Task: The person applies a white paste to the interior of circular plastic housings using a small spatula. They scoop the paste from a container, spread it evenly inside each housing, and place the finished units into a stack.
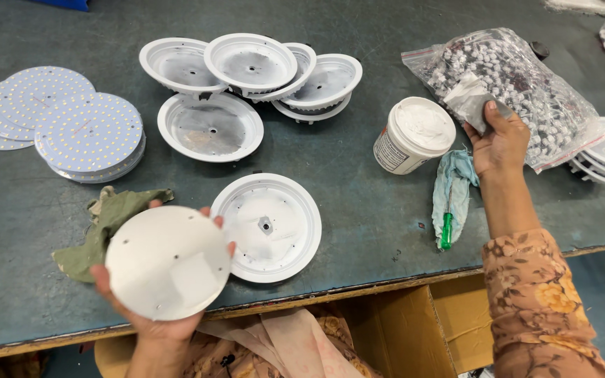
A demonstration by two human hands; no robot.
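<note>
The table (358,210), dark and scuffed, is carrying everything here. At its 12 o'clock a heap of white round housings (250,73) is lying, overlapping one another, and at 9 o'clock a stack of dotted round boards (89,133) is sitting. At 2 o'clock a clear bag of small grey parts (526,84) is slumping beside a white tub of paste (414,136).

Nearest the front edge, at 6 o'clock, one open housing (274,227) is lying face up. Just left of it, the left hand (152,322) is holding a white round disc (168,262) above the table edge, fingers spread wide under its rim. The disc is looking thin, light and stiff, likely smooth, so gripping at the rim seems safest.

The right hand (500,143) is pinching a small grey wad (472,101) beside the bag, fingers closed on it. A blue rag (454,183) with a green-handled screwdriver (447,227) and an olive cloth (106,224) are crowding the working space.
</note>
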